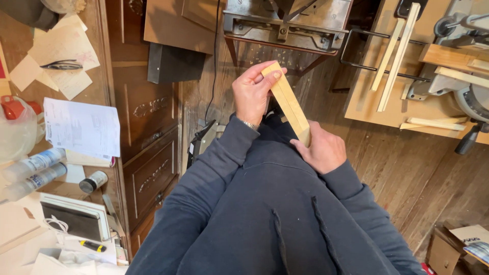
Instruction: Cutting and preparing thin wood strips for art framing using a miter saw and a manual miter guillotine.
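A home woodworking shop is shown. A saw (pixel 466 76) w/ a metal base is mounted on a plywood bench (pixel 367 102) at right, and loose wood strips (pixel 395 56) are laid across it. A heavy metal machine (pixel 285 25) is seen at top centre. The floor (pixel 407 168) is made of worn wood planks. At left, a cluttered desk (pixel 15 214) is covered w/ papers (pixel 81 127), spray bottles (pixel 33 170) & scissors (pixel 61 65), beside a carved wood cabinet (pixel 147 137).
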